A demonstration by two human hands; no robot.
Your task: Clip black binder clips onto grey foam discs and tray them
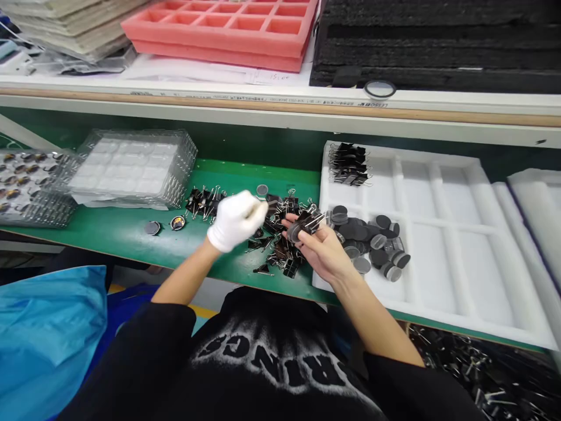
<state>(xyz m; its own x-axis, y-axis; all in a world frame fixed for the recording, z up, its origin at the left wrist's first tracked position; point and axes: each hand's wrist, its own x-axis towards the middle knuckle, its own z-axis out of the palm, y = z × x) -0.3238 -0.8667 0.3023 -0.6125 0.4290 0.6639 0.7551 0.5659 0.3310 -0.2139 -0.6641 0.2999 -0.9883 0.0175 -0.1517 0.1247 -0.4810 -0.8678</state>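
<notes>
My left hand (238,219), in a white glove, is closed in a pinch above the bench, left of my right hand. Whatever its fingertips hold, if anything, cannot be made out. My bare right hand (323,250) grips black binder clips (310,220) with a dark round disc (294,232) by the thumb. Under and between the hands lies a loose pile of binder clips (280,251). Another cluster of binder clips (204,203) sits left of the glove. A small round disc (262,189) lies just behind it.
At right, a white foam tray (432,228) holds a heap of round discs (357,231) and a row of clips (349,164). Stacked clear plastic trays (131,166) stand at left. Two round parts lie in front of them. A shelf (263,111) with pink foam trays (223,38) overhangs the bench.
</notes>
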